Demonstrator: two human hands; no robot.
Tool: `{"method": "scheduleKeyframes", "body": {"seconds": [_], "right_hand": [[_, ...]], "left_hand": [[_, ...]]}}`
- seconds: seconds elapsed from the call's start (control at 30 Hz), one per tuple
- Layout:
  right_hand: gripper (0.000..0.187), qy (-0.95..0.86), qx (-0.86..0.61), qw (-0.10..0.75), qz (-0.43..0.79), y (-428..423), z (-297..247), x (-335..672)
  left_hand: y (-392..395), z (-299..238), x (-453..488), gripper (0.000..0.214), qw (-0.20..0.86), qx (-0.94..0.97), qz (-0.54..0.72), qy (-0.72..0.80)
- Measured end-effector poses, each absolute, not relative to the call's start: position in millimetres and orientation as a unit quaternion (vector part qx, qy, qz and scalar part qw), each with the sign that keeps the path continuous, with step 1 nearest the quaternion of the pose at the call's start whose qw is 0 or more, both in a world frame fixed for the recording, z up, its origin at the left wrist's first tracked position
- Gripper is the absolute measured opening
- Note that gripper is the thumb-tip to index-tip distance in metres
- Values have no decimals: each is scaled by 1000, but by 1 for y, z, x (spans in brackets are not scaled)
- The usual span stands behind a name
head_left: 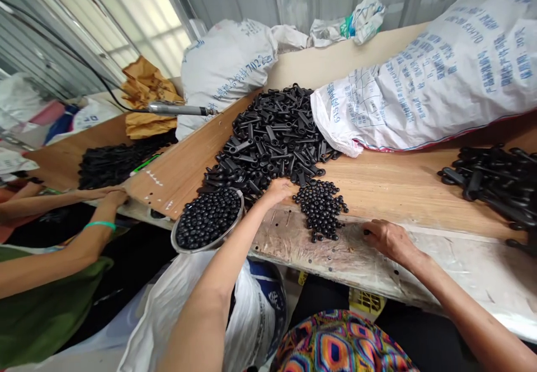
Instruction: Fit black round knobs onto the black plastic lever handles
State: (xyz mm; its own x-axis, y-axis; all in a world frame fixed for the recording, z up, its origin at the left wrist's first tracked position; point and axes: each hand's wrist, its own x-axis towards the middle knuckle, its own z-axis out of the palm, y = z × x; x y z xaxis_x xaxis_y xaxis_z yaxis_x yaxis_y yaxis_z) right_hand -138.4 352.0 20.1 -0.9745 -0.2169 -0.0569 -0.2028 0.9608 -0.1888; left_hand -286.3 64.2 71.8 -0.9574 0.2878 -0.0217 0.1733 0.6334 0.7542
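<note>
My left hand (277, 191) reaches to the front edge of a heap of black ring-ended plastic parts (272, 131), its fingers drawn together. One ring-ended part (301, 179) lies right by the fingertips; whether they grip anything is hidden. Beside that hand, small black balls with holes (321, 207) lie in a loose pile on the bench. Low over the bench's front strip, my right hand (390, 240) is closed, with a small black ball (366, 232) showing at its fingertips. A round bowl (240, 215) full of the same balls stands left of my left forearm.
A printed white sack (403, 98) lies at the back right, and another (229, 61) behind the heap. More black parts (495, 182) lie at right. A wooden divider (184, 162) separates a co-worker's hands (109, 194). A metal tool (180, 109) hangs over it on a cable.
</note>
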Motion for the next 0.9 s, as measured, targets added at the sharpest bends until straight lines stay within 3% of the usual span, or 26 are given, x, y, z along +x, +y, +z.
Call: {"method": "scheduleKeyframes", "body": {"seconds": [0.1,0.23,0.33,0.47,0.77,0.9], "right_hand": [[25,975,-96,-41,-199,353,26,-128],[31,884,-111,-179,-417,341,44,-112],[35,824,-118,-247,-496,333,56,-100],[33,813,-131,-252,-509,334,62,-90],[23,898,-195,-252,-303,345,36,-79],[28,896,-211,-227,-319,349,18,-78]], "left_hand": [[92,75,-261,33,149,164,549,806],[142,78,-214,40,304,170,780,520],[172,75,-186,42,359,122,816,436],[194,67,-165,42,388,80,831,391],[194,45,-134,48,342,69,765,541],[138,45,-139,35,145,111,597,781]]}}
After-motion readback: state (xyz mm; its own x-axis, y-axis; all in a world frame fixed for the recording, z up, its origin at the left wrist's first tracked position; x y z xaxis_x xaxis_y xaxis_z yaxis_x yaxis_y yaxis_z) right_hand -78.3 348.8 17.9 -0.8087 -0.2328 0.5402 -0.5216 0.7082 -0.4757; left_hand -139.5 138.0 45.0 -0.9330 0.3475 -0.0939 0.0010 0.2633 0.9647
